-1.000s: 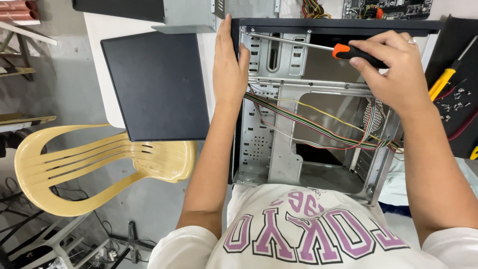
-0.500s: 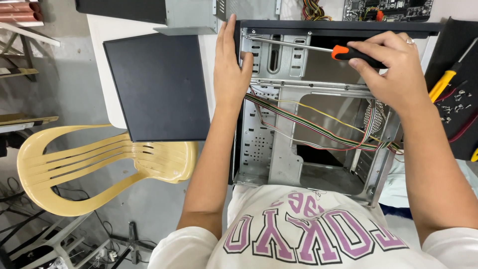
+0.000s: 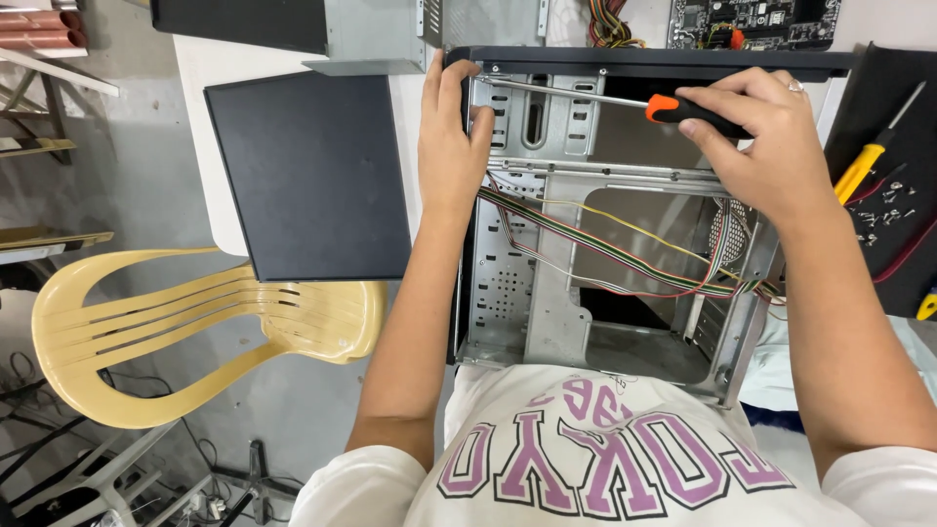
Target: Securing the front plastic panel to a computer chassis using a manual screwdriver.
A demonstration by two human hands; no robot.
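1. Right hand (image 3: 756, 132): grip closed around the orange-and-black handle of a screwdriver (image 3: 625, 99); handle mostly hidden under the fingers.
2. From the grip, the metal shaft is run leftward, nearly level, with its tip at the upper left corner of the drive cage, just beside the left hand's fingertips.
3. Left hand (image 3: 451, 146): laid flat against the left wall of the open computer case (image 3: 547, 283), fingers curled over the edge near the shaft tip; grip resting on the case edge, nothing enclosed.
4. Below the right-hand grip, a bundle of coloured wires (image 3: 625, 256) is strung diagonally across the case interior, from upper left down to lower right.
5. The bare metal frame of the case is seen below and between both hands; the black top rim lies just above the screwdriver.
6. Right of the grip, a yellow-handled screwdriver (image 3: 864, 166) is laid on a black panel (image 3: 903, 244), with small loose screws (image 3: 883, 200) scattered near it.
7. Above the grip, part of a circuit board (image 3: 752, 20) is seen at the far edge of the desk (image 3: 200, 117).
8. Left of the left hand, a dark flat side panel (image 3: 307, 176) is lying on the white desk, overhanging its near edge.
9. Further left and lower, a cream plastic chair (image 3: 195, 327) is standing on the floor.
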